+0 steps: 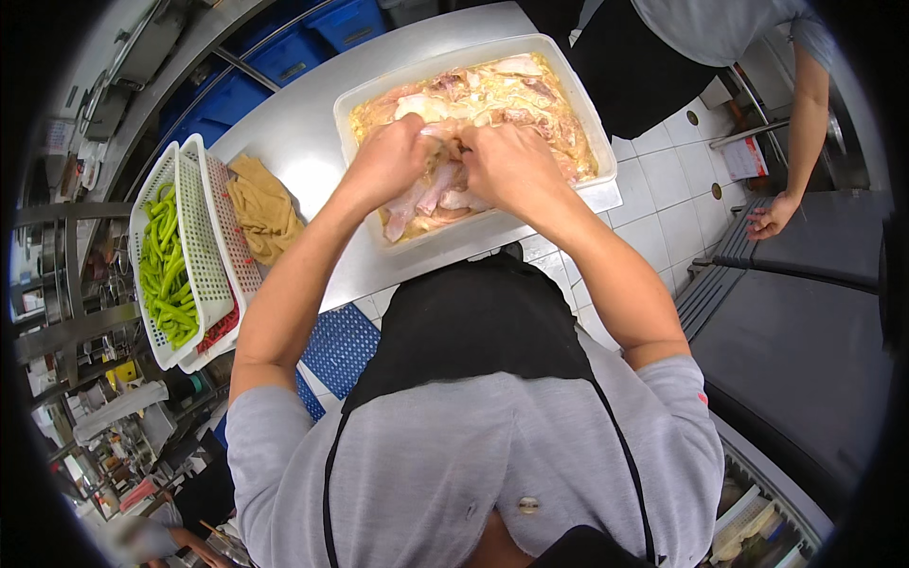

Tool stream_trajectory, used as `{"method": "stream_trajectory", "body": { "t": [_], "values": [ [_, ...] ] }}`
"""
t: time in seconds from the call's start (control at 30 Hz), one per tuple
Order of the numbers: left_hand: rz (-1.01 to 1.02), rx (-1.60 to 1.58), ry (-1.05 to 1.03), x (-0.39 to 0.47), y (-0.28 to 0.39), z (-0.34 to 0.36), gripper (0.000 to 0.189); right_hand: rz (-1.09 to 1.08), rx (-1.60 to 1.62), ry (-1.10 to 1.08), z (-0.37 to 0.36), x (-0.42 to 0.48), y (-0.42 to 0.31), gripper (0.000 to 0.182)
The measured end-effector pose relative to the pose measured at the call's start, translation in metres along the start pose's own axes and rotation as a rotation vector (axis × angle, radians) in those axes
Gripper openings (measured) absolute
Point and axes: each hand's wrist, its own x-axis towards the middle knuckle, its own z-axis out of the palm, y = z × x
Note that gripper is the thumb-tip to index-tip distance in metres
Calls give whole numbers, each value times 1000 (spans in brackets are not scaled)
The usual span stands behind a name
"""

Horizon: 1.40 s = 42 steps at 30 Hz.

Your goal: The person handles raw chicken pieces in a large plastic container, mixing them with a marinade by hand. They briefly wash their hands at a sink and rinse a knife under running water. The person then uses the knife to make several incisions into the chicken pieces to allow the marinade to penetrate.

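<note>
A large white plastic tub (603, 153) full of raw meat pieces (529, 82), which look like chicken, in a yellowish marinade stands on a stainless steel table (305, 113). My left hand (398, 156) and my right hand (508, 167) are close together over the near middle of the tub. Both have their fingers curled around a piece of the raw meat, and its pale end hangs down between them. The fingertips of both hands are partly hidden by the hands and the meat.
A tan cloth (263, 209) lies left of the tub. Beside it, white perforated baskets (206, 263) hold green peppers (167, 270) and red ones. Blue bins (284, 53) sit beyond the table. Another person's arm (809, 135) is at the right, near dark grey cabinets (788, 326).
</note>
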Motion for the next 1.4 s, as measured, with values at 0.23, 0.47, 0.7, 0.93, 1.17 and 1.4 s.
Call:
{"method": "stream_trajectory", "body": {
  "t": [0.23,0.47,0.7,0.93,1.17,1.4],
  "values": [
    [6,-14,8,-2,-4,-4,23,147,-41,-35,-17,-18,14,17],
    [-49,30,-102,2,-25,-20,24,259,133,-55,-44,-39,25,24],
    [289,323,137,30,26,-11,32,450,57,3,-97,-81,43,20],
    [622,216,-395,145,86,83,44,542,-78,113,-106,-109,47,16],
    [455,729,-599,151,124,88,57,571,-64,141,-102,-125,55,12],
    [548,618,-787,142,96,59,29,569,-44,141,-102,-127,58,13]
  ]
}}
